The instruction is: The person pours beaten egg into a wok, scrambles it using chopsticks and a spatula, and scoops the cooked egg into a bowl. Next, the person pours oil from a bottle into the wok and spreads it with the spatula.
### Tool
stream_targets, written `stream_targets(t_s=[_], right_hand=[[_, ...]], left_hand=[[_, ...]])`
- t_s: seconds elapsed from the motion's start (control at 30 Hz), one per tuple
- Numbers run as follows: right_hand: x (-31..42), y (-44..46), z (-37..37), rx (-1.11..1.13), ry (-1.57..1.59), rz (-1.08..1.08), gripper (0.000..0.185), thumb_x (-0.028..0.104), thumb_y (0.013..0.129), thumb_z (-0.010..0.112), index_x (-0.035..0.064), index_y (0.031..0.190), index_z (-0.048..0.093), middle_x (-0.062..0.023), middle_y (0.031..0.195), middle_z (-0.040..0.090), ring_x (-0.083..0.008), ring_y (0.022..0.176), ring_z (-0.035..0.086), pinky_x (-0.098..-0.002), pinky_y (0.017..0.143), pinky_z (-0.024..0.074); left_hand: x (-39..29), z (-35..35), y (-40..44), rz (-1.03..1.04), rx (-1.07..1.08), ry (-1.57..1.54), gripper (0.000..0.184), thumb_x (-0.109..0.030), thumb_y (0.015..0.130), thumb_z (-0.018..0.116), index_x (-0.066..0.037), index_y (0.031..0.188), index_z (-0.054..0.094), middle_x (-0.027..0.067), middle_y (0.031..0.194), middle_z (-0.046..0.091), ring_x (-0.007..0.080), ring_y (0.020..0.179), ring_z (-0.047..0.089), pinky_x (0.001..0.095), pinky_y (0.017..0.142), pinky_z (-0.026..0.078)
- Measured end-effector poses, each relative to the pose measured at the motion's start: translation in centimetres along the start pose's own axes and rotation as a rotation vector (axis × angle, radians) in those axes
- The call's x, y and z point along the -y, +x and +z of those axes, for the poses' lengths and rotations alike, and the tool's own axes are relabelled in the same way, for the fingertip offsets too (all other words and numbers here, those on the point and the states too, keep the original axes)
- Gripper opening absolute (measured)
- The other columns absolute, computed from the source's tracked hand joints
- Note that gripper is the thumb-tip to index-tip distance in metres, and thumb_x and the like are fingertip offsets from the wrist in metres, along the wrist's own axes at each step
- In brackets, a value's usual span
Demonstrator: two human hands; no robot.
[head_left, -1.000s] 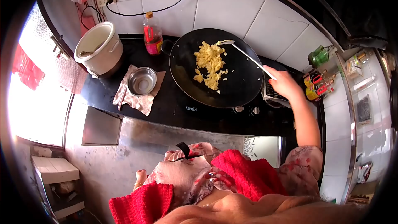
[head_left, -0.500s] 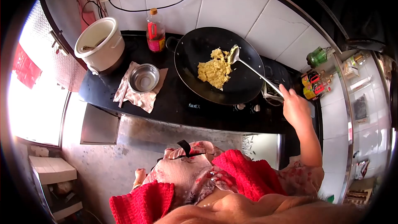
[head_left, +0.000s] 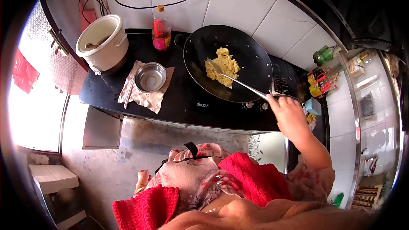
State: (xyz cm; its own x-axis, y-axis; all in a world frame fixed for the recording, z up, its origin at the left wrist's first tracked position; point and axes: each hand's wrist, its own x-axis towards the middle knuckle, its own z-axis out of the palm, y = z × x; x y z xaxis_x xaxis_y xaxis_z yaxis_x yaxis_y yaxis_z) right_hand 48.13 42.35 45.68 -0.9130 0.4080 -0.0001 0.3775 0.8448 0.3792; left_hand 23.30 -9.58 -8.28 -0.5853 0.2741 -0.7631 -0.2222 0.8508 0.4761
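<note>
Gripping the upper end of a long, slim, silver metal spatula point(head_left: 243, 85) in a closed right hand point(head_left: 290, 117), over the right part of the front edge of a glossy black worktop point(head_left: 179, 100). Pressing the blade point(head_left: 216, 67) against a lumpy heap of yellow scrambled egg point(head_left: 225, 61), inside a wide, round, black wok point(head_left: 255, 57) right of the worktop's middle, between back and front edges. Holding the left hand point(head_left: 143, 177) low, well off the front edge, with bent fingers; cannot tell whether empty or not.

Probably light and stiff to wield, this spatula; best held high on the handle, away from the wok's rim. For the egg, likely soft, light and easily broken, so better scooped from beneath than pinched. Moist-looking, uneven and ragged, with small loose bits at the border; on the spatula, smooth and bright along the handle.
</note>
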Motion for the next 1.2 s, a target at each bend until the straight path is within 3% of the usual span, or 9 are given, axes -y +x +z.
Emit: stream_targets(t_s=[0.07, 0.2, 0.3, 0.47, 0.67, 0.87, 0.97, 1.07, 1.2], right_hand=[[-0.6, -0.8, -0.2, 0.027, 0.214, 0.143, 0.054, -0.002, 0.075, 0.054, 0.0071, 0.128, 0.049, -0.0147, 0.084, 0.054, -0.0339, 0.077, 0.056, -0.0415, 0.071, 0.0466], [-2.6, -1.2, 5.7, 0.023, 0.725, 0.304, 0.051, 0.003, 0.079, 0.057, 0.0067, 0.129, 0.046, -0.0207, 0.092, 0.06, -0.0387, 0.081, 0.058, -0.0404, 0.074, 0.0477], [-2.7, -1.3, 8.7, 0.192, 0.93, 0.433, 0.05, 0.006, 0.079, 0.061, 0.0053, 0.126, 0.048, -0.021, 0.085, 0.062, -0.0277, 0.07, 0.061, -0.035, 0.07, 0.0478], [-5.1, -3.8, 5.8, 0.352, 1.142, 0.604, 0.05, 0.004, 0.081, 0.053, 0.0081, 0.13, 0.046, -0.0017, 0.066, 0.051, -0.0094, 0.052, 0.046, -0.0262, 0.048, 0.0395], [-5.6, -5.9, -2.0, 0.428, 0.948, 0.504, 0.057, 0.001, 0.078, 0.06, 0.009, 0.132, 0.045, -0.0133, 0.112, 0.062, -0.0184, 0.097, 0.062, -0.0286, 0.083, 0.0463], [-3.3, -2.1, 2.4, 0.381, 0.786, 0.346, 0.058, 0.008, 0.079, 0.058, 0.0165, 0.134, 0.042, -0.0235, 0.081, 0.061, -0.0359, 0.068, 0.061, -0.0402, 0.064, 0.0474], [-3.0, 1.4, 7.8, 0.184, 0.859, 0.321, 0.055, 0.007, 0.081, 0.058, 0.0133, 0.134, 0.042, -0.0206, 0.079, 0.061, -0.0238, 0.064, 0.059, -0.0355, 0.065, 0.047], [-3.7, 3.2, 9.4, 0.147, 0.942, 0.441, 0.052, 0.006, 0.083, 0.057, 0.0134, 0.133, 0.044, -0.0143, 0.078, 0.062, -0.0179, 0.064, 0.056, -0.032, 0.065, 0.0461], [-4.9, 5.4, 6.5, 0.176, 0.911, 0.522, 0.052, 0.011, 0.083, 0.058, 0.0162, 0.133, 0.044, -0.0249, 0.101, 0.061, -0.0337, 0.086, 0.063, -0.0364, 0.077, 0.047]], left_hand=[[3.4, 0.0, 2.2, 0.618, -0.075, 1.132, 0.01, -0.019, 0.074, 0.061, -0.01, 0.075, 0.065, 0.0081, 0.071, 0.065, 0.0241, 0.066, 0.065, 0.0353, 0.059, 0.051], [3.6, -0.3, 2.4, 0.624, -0.086, 1.024, 0.016, -0.029, 0.068, 0.065, -0.013, 0.069, 0.066, 0.008, 0.074, 0.066, 0.0263, 0.074, 0.065, 0.0369, 0.065, 0.051], [3.2, -1.1, 2.4, 0.609, -0.064, 1.071, 0.017, -0.03, 0.069, 0.065, -0.013, 0.068, 0.066, 0.0074, 0.074, 0.066, 0.0267, 0.074, 0.065, 0.0377, 0.064, 0.051], [-0.7, -3.1, 0.5, 0.554, 0.049, 1.187, 0.016, -0.027, 0.07, 0.064, -0.012, 0.064, 0.063, 0.0069, 0.072, 0.066, 0.0265, 0.071, 0.064, 0.0358, 0.06, 0.05], [0.5, -2.1, 2.7, 0.513, 0.081, 1.087, 0.014, -0.024, 0.069, 0.065, -0.011, 0.065, 0.064, 0.0081, 0.076, 0.066, 0.0267, 0.071, 0.065, 0.0348, 0.061, 0.05], [0.8, -0.6, 3.4, 0.62, -0.093, 1.021, 0.013, -0.024, 0.07, 0.063, -0.012, 0.071, 0.068, 0.0084, 0.08, 0.067, 0.0256, 0.077, 0.065, 0.0337, 0.065, 0.052], [2.0, -0.5, 4.4, 0.614, -0.045, 1.08, 0.014, -0.021, 0.078, 0.057, -0.01, 0.078, 0.066, 0.0091, 0.077, 0.066, 0.0257, 0.07, 0.065, 0.036, 0.06, 0.051], [0.3, -0.8, 3.2, -0.348, 0.045, -0.536, 0.016, -0.019, 0.084, 0.049, -0.009, 0.087, 0.062, 0.0094, 0.071, 0.062, 0.0246, 0.06, 0.062, 0.0374, 0.053, 0.049], [-2.4, -1.0, 1.1, -0.38, -0.056, -0.533, 0.012, -0.018, 0.081, 0.054, -0.01, 0.085, 0.062, 0.0098, 0.067, 0.061, 0.0255, 0.058, 0.062, 0.0383, 0.052, 0.049]])
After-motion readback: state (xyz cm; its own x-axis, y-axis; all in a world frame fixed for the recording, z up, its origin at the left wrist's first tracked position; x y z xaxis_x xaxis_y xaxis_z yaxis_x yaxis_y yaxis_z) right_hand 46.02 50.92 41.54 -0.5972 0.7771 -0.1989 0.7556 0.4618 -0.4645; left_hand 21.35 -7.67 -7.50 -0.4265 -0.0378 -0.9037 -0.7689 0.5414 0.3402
